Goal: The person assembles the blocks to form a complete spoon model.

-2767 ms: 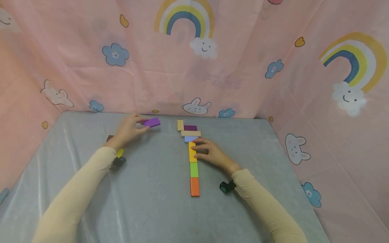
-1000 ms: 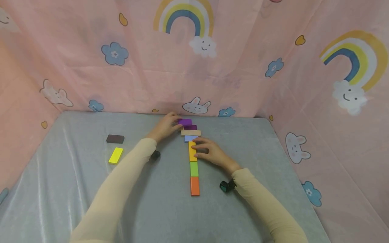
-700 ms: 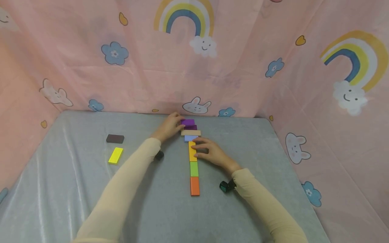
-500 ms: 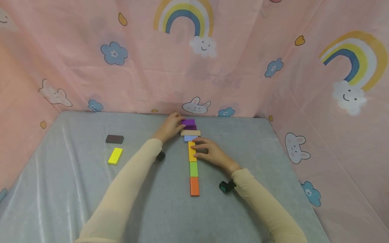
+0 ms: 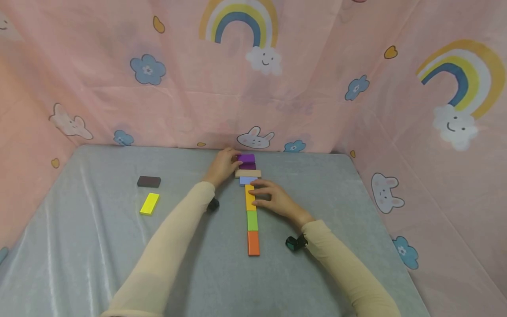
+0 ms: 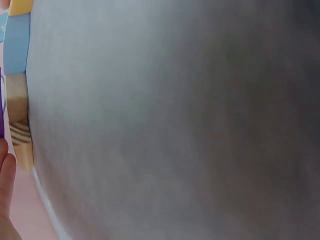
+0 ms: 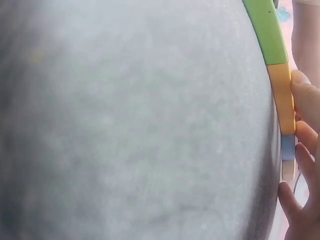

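At the far end of a row of blocks, my left hand pinches a purple block between thumb and fingers. That block overlaps a dark purple block in the head view. A striped wooden block shows in the left wrist view but is hidden in the head view. Nearer me come a light wooden block, a light blue one, a yellow-orange one, a green one and an orange one. My right hand rests its loosely spread fingertips on the yellow-orange block.
On the left of the grey-covered table lie a dark brown block and a bright yellow block. A pink patterned curtain stands behind the table's far edge and along both sides.
My left hand has carried the purple block rightward to the row's far end, then slightly further right. The brown and yellow blocks have come into full view. My right hand has stayed put.
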`<action>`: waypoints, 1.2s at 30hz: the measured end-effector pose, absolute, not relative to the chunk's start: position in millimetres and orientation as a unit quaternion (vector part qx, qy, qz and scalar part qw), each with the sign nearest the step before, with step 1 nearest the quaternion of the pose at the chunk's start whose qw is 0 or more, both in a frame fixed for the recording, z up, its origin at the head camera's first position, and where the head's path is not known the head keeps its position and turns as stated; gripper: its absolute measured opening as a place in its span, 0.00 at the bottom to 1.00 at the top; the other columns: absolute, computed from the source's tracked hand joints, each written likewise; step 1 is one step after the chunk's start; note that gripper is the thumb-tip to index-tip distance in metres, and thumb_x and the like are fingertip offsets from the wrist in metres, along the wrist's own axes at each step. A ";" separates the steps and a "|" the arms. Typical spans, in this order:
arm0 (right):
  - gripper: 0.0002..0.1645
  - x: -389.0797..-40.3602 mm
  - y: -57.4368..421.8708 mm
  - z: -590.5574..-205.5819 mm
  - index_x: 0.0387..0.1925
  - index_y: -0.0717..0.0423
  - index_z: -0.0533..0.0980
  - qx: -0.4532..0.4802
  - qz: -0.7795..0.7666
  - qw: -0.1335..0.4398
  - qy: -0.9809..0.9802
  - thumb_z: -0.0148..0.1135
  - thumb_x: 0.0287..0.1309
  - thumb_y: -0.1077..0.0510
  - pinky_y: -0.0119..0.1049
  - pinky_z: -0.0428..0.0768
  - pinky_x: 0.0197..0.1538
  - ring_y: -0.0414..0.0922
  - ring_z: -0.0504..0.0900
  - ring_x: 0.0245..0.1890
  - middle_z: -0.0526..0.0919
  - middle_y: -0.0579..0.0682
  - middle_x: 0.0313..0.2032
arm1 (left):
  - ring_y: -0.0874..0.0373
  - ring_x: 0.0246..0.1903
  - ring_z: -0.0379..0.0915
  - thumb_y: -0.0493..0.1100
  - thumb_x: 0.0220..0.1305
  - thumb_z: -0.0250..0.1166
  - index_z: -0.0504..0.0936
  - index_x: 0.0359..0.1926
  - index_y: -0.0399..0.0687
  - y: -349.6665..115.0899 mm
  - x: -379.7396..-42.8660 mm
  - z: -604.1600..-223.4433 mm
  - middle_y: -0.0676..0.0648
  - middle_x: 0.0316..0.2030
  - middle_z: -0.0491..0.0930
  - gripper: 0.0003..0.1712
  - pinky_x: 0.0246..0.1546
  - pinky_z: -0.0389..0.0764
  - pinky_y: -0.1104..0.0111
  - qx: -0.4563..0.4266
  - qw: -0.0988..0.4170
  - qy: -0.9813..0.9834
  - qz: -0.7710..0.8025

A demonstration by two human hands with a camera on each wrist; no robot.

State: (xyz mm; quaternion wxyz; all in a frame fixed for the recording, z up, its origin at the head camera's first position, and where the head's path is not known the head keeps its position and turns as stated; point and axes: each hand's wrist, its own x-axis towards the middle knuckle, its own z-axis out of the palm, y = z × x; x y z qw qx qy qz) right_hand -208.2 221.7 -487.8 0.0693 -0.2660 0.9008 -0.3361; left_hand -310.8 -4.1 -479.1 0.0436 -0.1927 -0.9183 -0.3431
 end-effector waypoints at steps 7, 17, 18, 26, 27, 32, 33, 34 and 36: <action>0.24 -208.1 222.1 -487.9 0.56 0.45 0.81 -0.260 -0.337 0.077 0.902 0.69 0.58 0.45 0.53 0.59 0.77 0.50 0.64 0.74 0.73 0.44 0.68 | 0.51 0.45 0.82 0.43 0.63 0.68 0.82 0.55 0.42 2.6 -308.7 -481.9 0.42 0.47 0.85 0.20 0.50 0.84 0.61 -0.156 0.063 -0.902 -0.397; 0.24 -209.6 222.5 -489.2 0.56 0.45 0.81 -0.271 -0.341 0.068 0.897 0.69 0.58 0.45 0.55 0.61 0.76 0.51 0.66 0.72 0.74 0.45 0.67 | 0.51 0.45 0.82 0.42 0.62 0.70 0.83 0.53 0.46 7.4 -305.8 -481.3 0.43 0.46 0.86 0.19 0.50 0.82 0.60 -0.115 0.066 -0.894 -0.428; 0.24 -209.9 222.5 -489.4 0.56 0.45 0.81 -0.271 -0.342 0.068 0.897 0.69 0.58 0.46 0.55 0.61 0.76 0.51 0.66 0.72 0.74 0.45 0.67 | 0.51 0.45 0.81 0.42 0.61 0.70 0.83 0.53 0.46 7.2 -306.0 -481.7 0.43 0.45 0.86 0.19 0.50 0.82 0.59 -0.112 0.067 -0.894 -0.428; 0.24 -210.8 222.8 -491.2 0.56 0.45 0.81 -0.263 -0.347 0.075 0.897 0.69 0.58 0.46 0.54 0.60 0.76 0.49 0.65 0.73 0.73 0.45 0.68 | 0.50 0.46 0.79 0.42 0.60 0.71 0.84 0.52 0.46 7.5 -308.1 -485.0 0.44 0.45 0.85 0.18 0.52 0.79 0.58 -0.097 0.077 -0.896 -0.426; 0.24 -210.8 222.9 -491.3 0.56 0.45 0.81 -0.263 -0.346 0.075 0.897 0.69 0.58 0.46 0.54 0.60 0.76 0.49 0.64 0.73 0.73 0.44 0.68 | 0.50 0.46 0.78 0.43 0.60 0.71 0.84 0.52 0.46 7.7 -308.3 -485.3 0.44 0.45 0.85 0.18 0.52 0.79 0.58 -0.095 0.077 -0.897 -0.425; 0.25 -209.8 222.9 -490.7 0.56 0.45 0.81 -0.262 -0.344 0.076 0.898 0.69 0.58 0.45 0.54 0.60 0.76 0.50 0.64 0.73 0.73 0.44 0.68 | 0.50 0.47 0.77 0.43 0.61 0.71 0.84 0.52 0.47 9.5 -307.4 -485.2 0.45 0.45 0.85 0.18 0.52 0.78 0.58 -0.086 0.072 -0.897 -0.427; 0.25 -209.4 222.8 -490.5 0.56 0.45 0.81 -0.261 -0.344 0.076 0.899 0.69 0.58 0.45 0.54 0.60 0.76 0.50 0.64 0.73 0.73 0.44 0.68 | 0.50 0.47 0.77 0.43 0.61 0.70 0.84 0.52 0.47 9.7 -307.2 -485.1 0.45 0.45 0.85 0.18 0.52 0.78 0.58 -0.085 0.072 -0.897 -0.428; 0.25 -209.2 222.8 -490.4 0.56 0.45 0.81 -0.262 -0.344 0.076 0.899 0.69 0.58 0.45 0.55 0.60 0.76 0.50 0.64 0.73 0.73 0.44 0.68 | 0.51 0.47 0.77 0.43 0.61 0.70 0.84 0.52 0.47 10.0 -306.9 -484.8 0.45 0.45 0.85 0.18 0.52 0.78 0.58 -0.084 0.072 -0.897 -0.429; 0.25 -208.9 222.6 -490.0 0.56 0.45 0.81 -0.262 -0.342 0.075 0.899 0.69 0.58 0.45 0.54 0.60 0.76 0.50 0.64 0.73 0.73 0.44 0.68 | 0.51 0.47 0.77 0.43 0.61 0.70 0.84 0.52 0.47 10.0 -306.7 -484.7 0.45 0.45 0.85 0.18 0.52 0.78 0.58 -0.082 0.071 -0.894 -0.435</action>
